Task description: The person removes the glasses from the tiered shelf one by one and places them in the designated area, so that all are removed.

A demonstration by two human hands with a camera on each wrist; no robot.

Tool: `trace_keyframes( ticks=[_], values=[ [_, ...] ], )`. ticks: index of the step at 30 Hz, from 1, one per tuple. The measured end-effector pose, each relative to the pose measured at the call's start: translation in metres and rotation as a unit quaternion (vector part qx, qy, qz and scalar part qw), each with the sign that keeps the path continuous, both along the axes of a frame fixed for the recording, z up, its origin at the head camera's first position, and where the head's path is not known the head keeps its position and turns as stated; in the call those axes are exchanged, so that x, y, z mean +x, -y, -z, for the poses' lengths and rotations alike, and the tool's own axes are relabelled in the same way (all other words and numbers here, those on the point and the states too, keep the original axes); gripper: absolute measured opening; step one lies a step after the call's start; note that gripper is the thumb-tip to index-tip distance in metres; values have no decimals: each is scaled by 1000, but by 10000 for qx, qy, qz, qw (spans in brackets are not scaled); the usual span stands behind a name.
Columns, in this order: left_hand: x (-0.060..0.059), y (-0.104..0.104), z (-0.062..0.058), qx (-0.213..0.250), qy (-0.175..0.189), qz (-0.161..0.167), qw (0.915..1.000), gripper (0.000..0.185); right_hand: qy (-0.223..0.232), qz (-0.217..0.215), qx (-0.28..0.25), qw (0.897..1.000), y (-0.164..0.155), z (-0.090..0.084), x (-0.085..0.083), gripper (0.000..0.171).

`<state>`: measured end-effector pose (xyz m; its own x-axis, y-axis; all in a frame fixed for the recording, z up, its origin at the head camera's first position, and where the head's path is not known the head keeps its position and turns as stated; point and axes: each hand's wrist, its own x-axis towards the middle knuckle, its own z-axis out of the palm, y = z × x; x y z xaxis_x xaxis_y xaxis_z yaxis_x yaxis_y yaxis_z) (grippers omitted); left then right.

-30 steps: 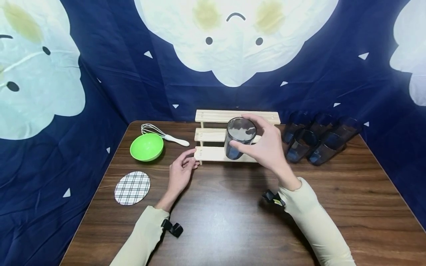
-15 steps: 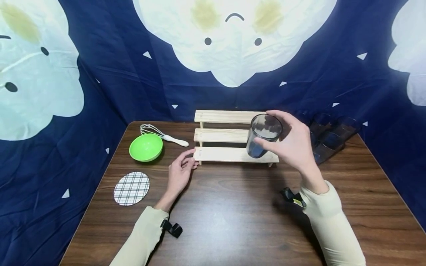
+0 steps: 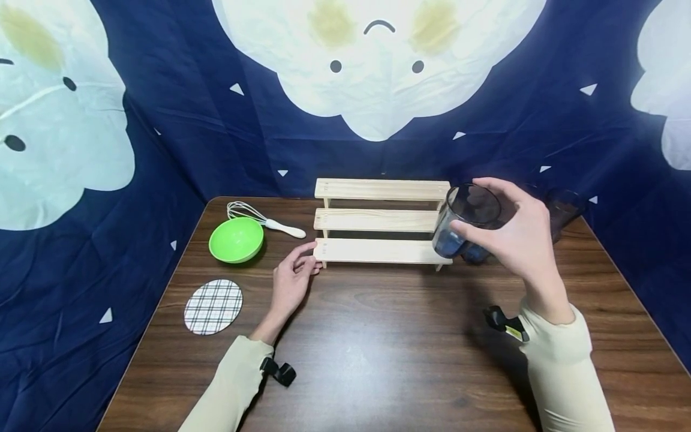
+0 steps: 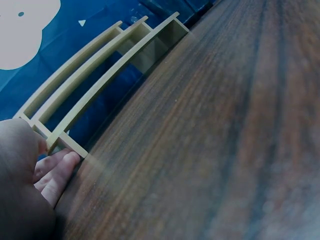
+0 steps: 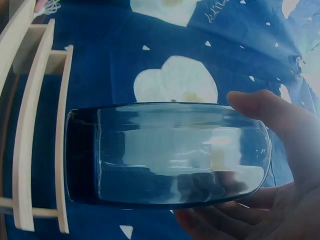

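One table, one three-step rack, one bowl, one coaster, one whisk; one glass in hand.

The right hand grasps a dark glass by its side, thumb and fingers curled round it, lifted just off the rack's right end. More dark glasses lie behind that hand, mostly hidden by it, so their count cannot be told. The left hand lies on the table, relaxed fingers touching the rack's lower left corner. Bowl and whisk sit left of the rack, the whisk just behind the bowl; the plaid coaster lies nearer, beside the left hand.
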<state>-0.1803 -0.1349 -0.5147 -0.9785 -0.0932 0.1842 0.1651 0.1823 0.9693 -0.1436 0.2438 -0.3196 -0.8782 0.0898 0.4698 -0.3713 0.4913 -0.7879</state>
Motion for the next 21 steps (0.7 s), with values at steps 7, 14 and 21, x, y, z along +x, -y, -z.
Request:
trace_keyframes(
  ticks=[7,14,21],
  values=[
    [0,0,1,75,-11,40,10000,33,26,-58,-392,9992,-17,-6,2,66],
    [0,-1,1,92,-26,62,9999,32,5,-498,-1506,9873,-41,-12,6,64],
    [1,-1,0,90,7,31,10000,33,81,-229,-1617,9865,-59,-17,10,66]
  ],
)
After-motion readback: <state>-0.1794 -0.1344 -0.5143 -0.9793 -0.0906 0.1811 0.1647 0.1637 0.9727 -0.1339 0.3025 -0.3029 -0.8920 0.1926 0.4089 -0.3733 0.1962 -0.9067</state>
